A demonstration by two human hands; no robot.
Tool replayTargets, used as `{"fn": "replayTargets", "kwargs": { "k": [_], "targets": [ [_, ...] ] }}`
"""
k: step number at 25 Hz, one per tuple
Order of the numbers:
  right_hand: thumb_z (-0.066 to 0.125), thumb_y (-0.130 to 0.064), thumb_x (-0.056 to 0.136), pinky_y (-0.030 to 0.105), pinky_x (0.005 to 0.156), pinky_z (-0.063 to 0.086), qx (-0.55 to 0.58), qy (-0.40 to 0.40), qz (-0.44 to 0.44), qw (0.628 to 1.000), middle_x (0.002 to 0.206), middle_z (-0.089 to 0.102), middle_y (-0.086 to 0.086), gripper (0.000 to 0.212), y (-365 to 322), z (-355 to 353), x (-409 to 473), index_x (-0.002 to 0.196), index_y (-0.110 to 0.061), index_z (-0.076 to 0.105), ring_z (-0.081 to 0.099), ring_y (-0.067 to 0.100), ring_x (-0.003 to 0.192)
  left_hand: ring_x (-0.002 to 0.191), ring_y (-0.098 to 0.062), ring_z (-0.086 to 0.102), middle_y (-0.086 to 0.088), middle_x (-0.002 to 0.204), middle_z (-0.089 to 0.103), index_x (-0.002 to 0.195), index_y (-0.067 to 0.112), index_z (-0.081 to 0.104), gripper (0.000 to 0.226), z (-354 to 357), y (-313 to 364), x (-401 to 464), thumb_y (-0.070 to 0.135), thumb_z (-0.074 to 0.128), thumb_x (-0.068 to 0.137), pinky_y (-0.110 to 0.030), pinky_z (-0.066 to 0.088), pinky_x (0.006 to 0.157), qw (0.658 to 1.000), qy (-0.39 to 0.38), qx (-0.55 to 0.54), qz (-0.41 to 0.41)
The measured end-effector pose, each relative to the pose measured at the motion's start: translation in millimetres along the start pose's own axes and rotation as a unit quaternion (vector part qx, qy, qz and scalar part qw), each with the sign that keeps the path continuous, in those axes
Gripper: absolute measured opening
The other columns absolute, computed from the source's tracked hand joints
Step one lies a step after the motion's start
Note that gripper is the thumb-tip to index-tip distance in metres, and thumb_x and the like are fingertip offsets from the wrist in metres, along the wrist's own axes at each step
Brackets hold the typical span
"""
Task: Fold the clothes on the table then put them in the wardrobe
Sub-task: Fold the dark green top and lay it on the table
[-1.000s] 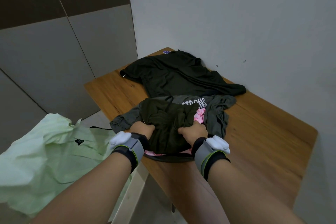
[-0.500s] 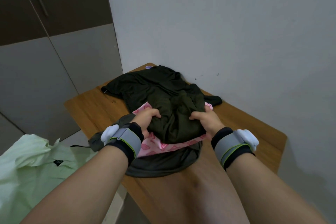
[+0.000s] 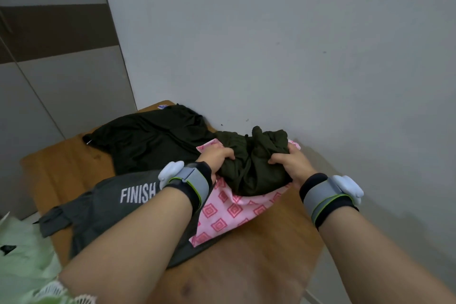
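Bench [image 3: 259, 266] set against the wall [image 3: 271, 32], with the wardrobe [image 3: 54, 81] beyond its left end. At the far end of the bench lies a spread shirt [image 3: 153, 138]. Nearer, at the left edge, lies a printed shirt [image 3: 103, 207], part of it hanging over the edge. To its right, a patterned cloth [image 3: 227, 212] overlaps that shirt. On the cloth sits a bunched garment [image 3: 254, 163], between the left hand [image 3: 214, 158] and right hand [image 3: 291, 165]. A further garment [image 3: 22, 254] lies left of the bench.

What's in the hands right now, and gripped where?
Both hold the bunched dark olive garment with the pink patterned cloth under it: left hand grips the bundle's left side, right hand its right side.
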State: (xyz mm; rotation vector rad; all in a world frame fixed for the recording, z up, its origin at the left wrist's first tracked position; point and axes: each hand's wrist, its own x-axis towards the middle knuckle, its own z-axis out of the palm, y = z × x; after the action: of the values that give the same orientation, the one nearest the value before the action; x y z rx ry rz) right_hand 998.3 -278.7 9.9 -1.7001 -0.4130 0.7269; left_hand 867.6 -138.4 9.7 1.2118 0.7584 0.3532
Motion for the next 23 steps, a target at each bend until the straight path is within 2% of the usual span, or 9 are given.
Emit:
{"fn": "replayTargets", "kwargs": {
  "k": [2, 4, 7, 10, 13, 16, 19, 21, 23],
  "targets": [
    [0.068, -0.006, 0.059, 0.047, 0.098, 0.048, -0.01, -0.005, -0.044, 0.999, 0.106, 0.068, 0.013, 0.041, -22, -13, 14, 0.097, -0.019, 0.064, 0.062, 0.033, 0.105, 0.077, -0.026, 0.059, -0.012, 0.076, 0.059, 0.057, 0.018, 0.061, 0.015, 20, 28, 13, 0.004, 0.059, 0.062, -0.04, 0.052, 0.079, 0.999, 0.007, 0.033, 0.028],
    [0.067, -0.008, 0.054, 0.043, 0.098, 0.048, -0.022, 0.002, -0.105, 0.994, 0.105, 0.067, 0.011, 0.049, -52, -19, 24, 0.102, -0.018, 0.063, 0.062, 0.032, 0.107, 0.086, -0.028, 0.06, -0.012, 0.082, 0.06, 0.071, 0.018, 0.058, 0.012, 30, 60, 26, 0.009, 0.062, 0.064, -0.043, 0.051, 0.083, 0.997, 0.009, 0.057, 0.06],
    [0.067, -0.01, 0.057, 0.038, 0.094, 0.051, -0.019, -0.008, -0.168, 0.986, 0.11, 0.066, 0.006, 0.056, -88, -38, 35, 0.111, -0.023, 0.058, 0.061, 0.025, 0.106, 0.095, -0.036, 0.063, -0.022, 0.095, 0.063, 0.077, 0.01, 0.057, 0.02, 42, 86, 36, 0.01, 0.065, 0.058, -0.047, 0.052, 0.088, 0.993, 0.027, -0.013, 0.111],
    [0.069, -0.002, 0.066, 0.037, 0.093, 0.051, -0.035, -0.044, -0.193, 0.98, 0.11, 0.065, 0.005, 0.054, -81, -52, 38, 0.115, -0.022, 0.055, 0.061, 0.024, 0.105, 0.081, -0.028, 0.06, -0.016, 0.086, 0.059, 0.078, 0.008, 0.049, 0.014, 43, 64, 32, -0.006, 0.052, 0.077, -0.036, 0.053, 0.076, 0.988, 0.036, -0.077, 0.125],
    [0.07, 0.008, 0.064, 0.04, 0.095, 0.05, -0.042, -0.065, -0.127, 0.989, 0.103, 0.065, 0.002, 0.057, -13, -49, 39, 0.112, -0.018, 0.054, 0.062, 0.024, 0.101, 0.085, -0.03, 0.063, -0.017, 0.093, 0.064, 0.093, 0.0, 0.054, 0.026, 35, -14, 37, -0.01, 0.054, 0.069, -0.038, 0.054, 0.08, 0.995, 0.042, -0.061, 0.071],
    [0.071, -0.001, 0.054, 0.041, 0.097, 0.047, -0.06, -0.064, 0.005, 0.996, 0.106, 0.064, 0.01, 0.063, 90, -46, 32, 0.114, -0.014, 0.056, 0.059, 0.035, 0.111, 0.099, -0.042, 0.063, -0.028, 0.109, 0.063, 0.109, -0.003, 0.052, 0.066, 20, -116, 47, 0.001, 0.066, 0.044, -0.056, 0.052, 0.087, 0.996, 0.043, 0.057, -0.061],
    [0.074, -0.004, 0.067, 0.039, 0.097, 0.047, -0.082, 0.008, 0.092, 0.992, 0.112, 0.065, 0.01, 0.058, 151, -52, 24, 0.121, -0.013, 0.056, 0.059, 0.032, 0.109, 0.103, -0.036, 0.059, -0.02, 0.115, 0.059, 0.12, 0.014, 0.04, 0.058, 9, -170, 40, -0.001, 0.067, 0.071, -0.05, 0.05, 0.092, 0.975, 0.088, 0.158, -0.127],
    [0.071, -0.004, 0.074, 0.041, 0.096, 0.047, -0.089, 0.024, 0.101, 0.991, 0.113, 0.063, 0.009, 0.049, 149, -54, 27, 0.118, -0.016, 0.054, 0.059, 0.031, 0.106, 0.109, -0.034, 0.056, -0.013, 0.124, 0.056, 0.133, 0.017, 0.032, 0.063, 8, -170, 36, 0.003, 0.064, 0.08, -0.039, 0.047, 0.095, 0.968, 0.086, 0.209, -0.105],
    [0.069, -0.011, 0.073, 0.044, 0.094, 0.048, -0.133, 0.055, 0.081, 0.986, 0.114, 0.061, 0.011, 0.041, 135, -49, 32, 0.111, -0.014, 0.051, 0.057, 0.033, 0.106, 0.114, -0.031, 0.054, -0.011, 0.128, 0.054, 0.139, 0.013, 0.029, 0.066, 8, -163, 39, 0.008, 0.063, 0.083, -0.027, 0.042, 0.087, 0.95, 0.08, 0.295, -0.071]
  ]
}}
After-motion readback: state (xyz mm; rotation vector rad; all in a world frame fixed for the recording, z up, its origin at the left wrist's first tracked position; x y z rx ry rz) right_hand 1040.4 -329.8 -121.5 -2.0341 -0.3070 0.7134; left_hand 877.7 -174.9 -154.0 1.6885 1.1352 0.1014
